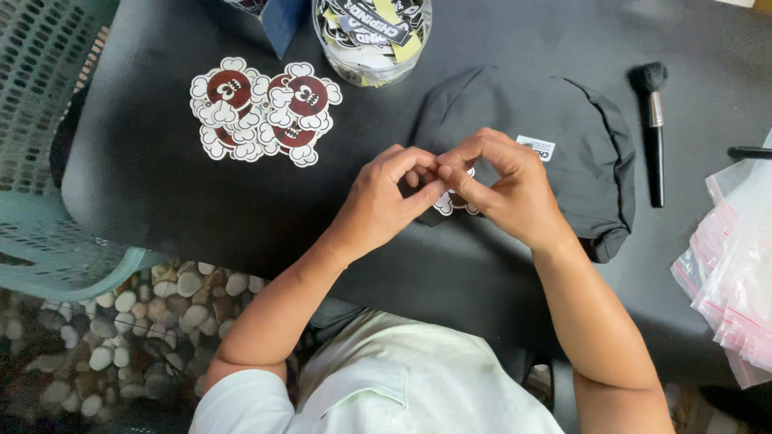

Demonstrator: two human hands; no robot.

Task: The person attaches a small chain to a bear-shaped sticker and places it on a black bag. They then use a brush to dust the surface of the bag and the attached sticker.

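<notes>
Both hands are meeting in the middle, right over the black table. The fingertips of the left hand (384,197) and the right hand (503,185) are pinching together on one small sticker (450,202). The thumbs and first fingers are pressing close, tip to tip, with the sticker caught between them. The other fingers are curling up above.

The sticker is sitting right under the fingers, peeking out just below them. Both hands are just as near to it, because both are holding it. Only its bottom edge is showing. It is looking white and bumpy along the edge, like a little cloud, with a bit of dark red inside. Its long way cannot be told, since the fingers are hiding most of it.

Under the hands a folded black shirt (555,137) is lying flat, with a small white tag. To the left a pile of the same stickers (261,108) is waiting, well apart from the hands. A clear tub (371,74) full of other stickers is standing at the top. A black brush (655,133) is lying to the right of the shirt, and clear bags (736,265) are lying at the right edge. A green basket (48,145) is standing off to the left.
</notes>
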